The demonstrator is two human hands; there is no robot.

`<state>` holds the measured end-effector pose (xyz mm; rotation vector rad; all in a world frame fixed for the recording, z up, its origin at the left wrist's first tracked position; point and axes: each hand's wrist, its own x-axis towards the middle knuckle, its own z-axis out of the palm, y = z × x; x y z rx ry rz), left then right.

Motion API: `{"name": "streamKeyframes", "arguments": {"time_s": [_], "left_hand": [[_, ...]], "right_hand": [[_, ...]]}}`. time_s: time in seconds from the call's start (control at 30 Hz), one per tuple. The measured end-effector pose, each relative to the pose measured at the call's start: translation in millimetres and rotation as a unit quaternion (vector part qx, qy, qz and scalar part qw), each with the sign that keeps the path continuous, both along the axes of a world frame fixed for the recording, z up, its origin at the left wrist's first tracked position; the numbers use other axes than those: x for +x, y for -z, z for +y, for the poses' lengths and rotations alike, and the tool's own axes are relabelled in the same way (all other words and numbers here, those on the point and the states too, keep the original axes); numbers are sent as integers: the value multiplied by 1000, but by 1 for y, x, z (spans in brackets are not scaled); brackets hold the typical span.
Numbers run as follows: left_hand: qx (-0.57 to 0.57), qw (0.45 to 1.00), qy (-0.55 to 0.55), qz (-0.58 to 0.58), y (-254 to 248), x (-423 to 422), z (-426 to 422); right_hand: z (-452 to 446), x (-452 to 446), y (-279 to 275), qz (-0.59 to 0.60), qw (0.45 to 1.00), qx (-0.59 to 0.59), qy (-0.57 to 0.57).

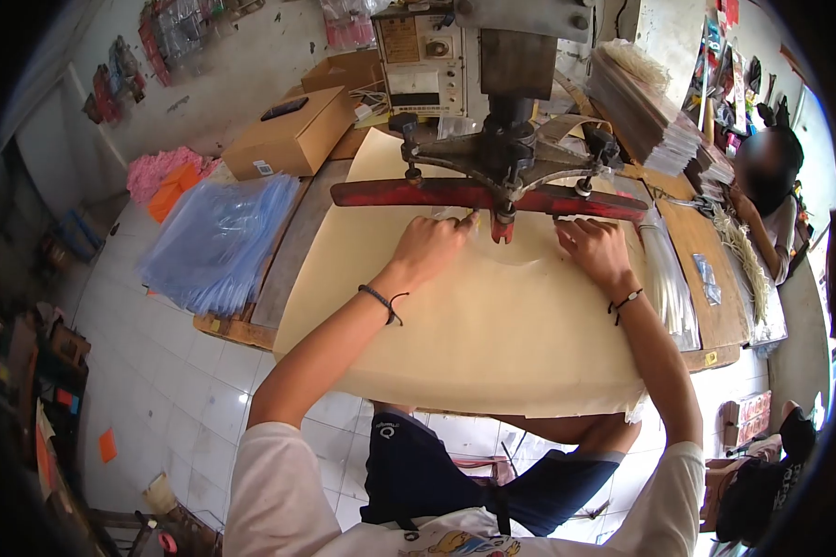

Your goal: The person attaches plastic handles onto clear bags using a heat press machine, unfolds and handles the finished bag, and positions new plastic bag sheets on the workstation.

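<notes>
Both my hands rest on a tan sheet (455, 325) that covers the middle of the work table. Above them hangs a machine head with a long red bar (399, 193). My left hand (430, 247) is just in front of the bar, left of its centre, fingers bent together near a clear plastic piece (511, 251); what the fingertips hold is too small to name. My right hand (594, 247) lies at the bar's right part, its fingers curled, fingertips partly hidden near the bar. The clear plastic lies between the hands, its edges hard to see.
Blue-tinted plastic sheets (223, 241) are stacked on the left, before a cardboard box (288, 135) with a phone. Clear strips (669, 278) lie at the right. A control box (424, 70) stands behind. Another person (771, 204) is at the far right.
</notes>
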<state>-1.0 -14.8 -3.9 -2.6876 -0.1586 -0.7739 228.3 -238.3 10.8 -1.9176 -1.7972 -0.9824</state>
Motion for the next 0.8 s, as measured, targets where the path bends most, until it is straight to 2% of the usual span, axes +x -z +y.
{"name": "streamKeyframes", "arguments": {"time_s": [0.2,0.4,0.8], "left_hand": [[65,997,27,-30,1,6,4],[49,996,44,-64,2,9,5],[44,997,42,-50,1,11,6]], "right_hand": [[0,1,1,-3,1000,4,-11],[-1,2,3,6,1000,-4,-4],[0,3,4,19,997,-68,18]]}}
